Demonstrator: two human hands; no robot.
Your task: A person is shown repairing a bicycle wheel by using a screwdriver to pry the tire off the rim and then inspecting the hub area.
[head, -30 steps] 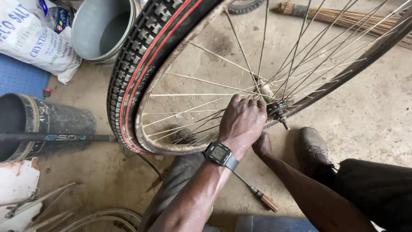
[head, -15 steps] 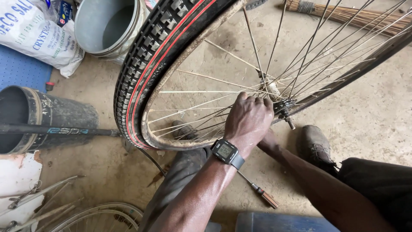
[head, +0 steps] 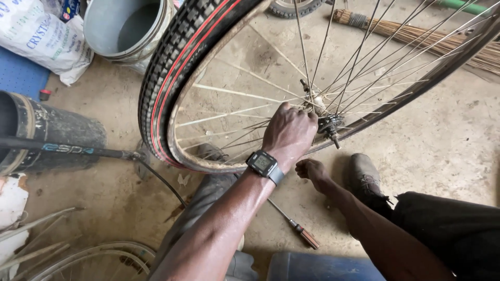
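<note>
Dusty concrete floor [head: 448,140] below; I see left hand [head: 289,132] clamped on spokes at hub [head: 328,124] of black red-striped spoked bicycle wheel [head: 177,78]; right hand [head: 311,169] low, curled, grip unclear; wooden-handled screwdriver [head: 297,228] beside.

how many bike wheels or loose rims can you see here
3, others may be hidden. The big wheel gripped at its hub by the left hand; a small wheel at the top edge; a bare rim lying bottom left.

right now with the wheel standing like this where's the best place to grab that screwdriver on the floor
Probably the wooden handle of the screwdriver, taken from above: it lies flat on the concrete floor, handle end nearest the person, thin shaft running up under the left hand. The right hand hangs closest to it.
</note>
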